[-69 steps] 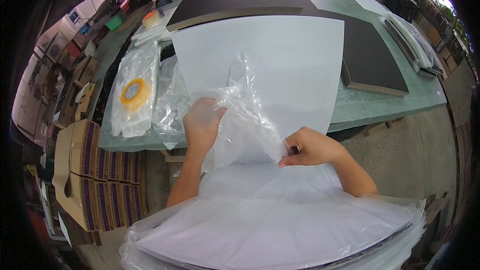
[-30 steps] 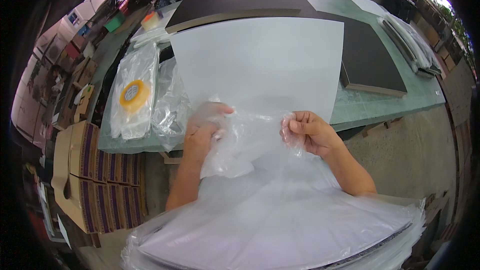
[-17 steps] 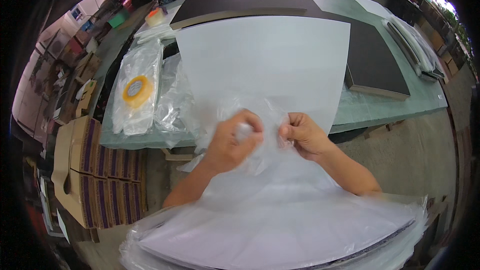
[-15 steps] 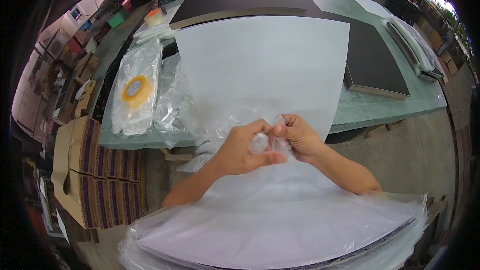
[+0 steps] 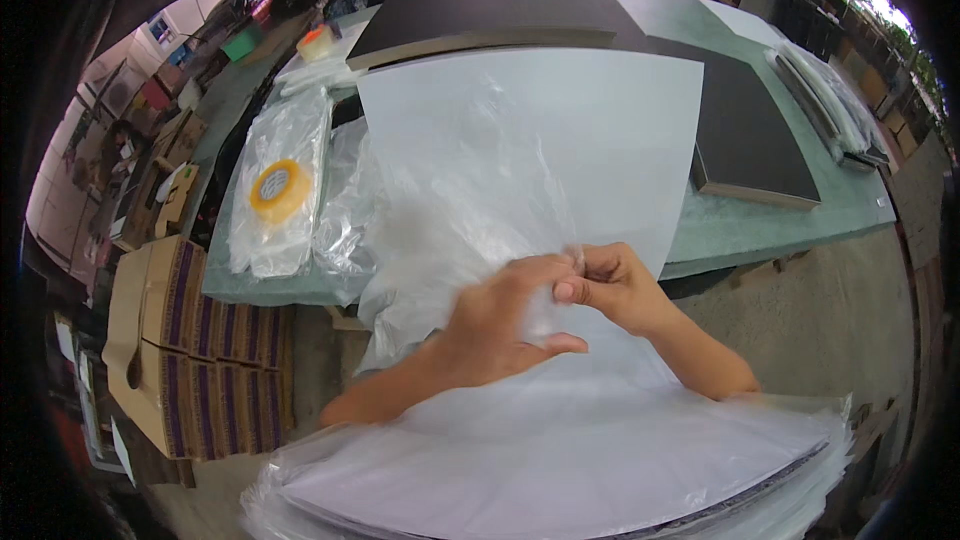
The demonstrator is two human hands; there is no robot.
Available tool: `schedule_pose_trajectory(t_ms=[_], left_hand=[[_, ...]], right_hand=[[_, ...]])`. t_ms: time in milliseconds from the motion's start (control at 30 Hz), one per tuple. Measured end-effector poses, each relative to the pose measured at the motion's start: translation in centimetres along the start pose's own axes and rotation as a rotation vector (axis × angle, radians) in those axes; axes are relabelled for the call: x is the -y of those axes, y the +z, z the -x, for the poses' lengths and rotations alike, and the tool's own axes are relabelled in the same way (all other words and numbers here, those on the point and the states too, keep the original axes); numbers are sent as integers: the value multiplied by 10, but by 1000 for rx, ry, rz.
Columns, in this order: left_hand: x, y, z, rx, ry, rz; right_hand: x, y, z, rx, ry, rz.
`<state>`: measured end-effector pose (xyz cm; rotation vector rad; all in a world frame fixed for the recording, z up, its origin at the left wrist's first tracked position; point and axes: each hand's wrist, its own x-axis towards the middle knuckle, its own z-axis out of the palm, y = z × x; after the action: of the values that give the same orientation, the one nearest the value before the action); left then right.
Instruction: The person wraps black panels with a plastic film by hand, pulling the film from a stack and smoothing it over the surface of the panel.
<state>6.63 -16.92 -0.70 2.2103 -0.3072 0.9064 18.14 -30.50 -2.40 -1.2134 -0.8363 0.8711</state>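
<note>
A thin clear plastic bag [image 5: 490, 230] lies crumpled and spread over a large white sheet [image 5: 620, 130]. My right hand [image 5: 615, 285] pinches its edge between thumb and fingers. Close against it, my left hand [image 5: 500, 315] is smeared by motion; its fingers curl round the plastic while the thumb stands apart. Fingertips of both hands nearly meet at the gathered film. Below my forearms, nearest to me, lies a stack of white sheets or panels [image 5: 560, 470] wrapped in clear plastic, its dark edge showing at the front.
Beyond the white sheet are dark panels [image 5: 480, 5] on a green table [image 5: 850, 190]. To the left, a yellow tape roll [image 5: 280, 190] rests on folded plastic bags [image 5: 265, 255]. Stacked cardboard boxes [image 5: 215, 350] stand by the table's left corner. Plastic-wrapped panels [image 5: 825, 105] lie far right.
The plastic has lifted and spread farther up over the white sheet. My left hand has shifted slightly left and down, and the right hand stays nearly in place, pinching the film.
</note>
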Motion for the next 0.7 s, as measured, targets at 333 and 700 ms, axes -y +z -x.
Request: schedule_pose_trajectory(t_ms=[333,700], left_hand=[[100,-97,24,-114,-682,-208],[15,1,14,444,-190,-12]], right_hand=[[42,-66,28,-340,-408,-681],[48,-19,17,-375,-598,121]])
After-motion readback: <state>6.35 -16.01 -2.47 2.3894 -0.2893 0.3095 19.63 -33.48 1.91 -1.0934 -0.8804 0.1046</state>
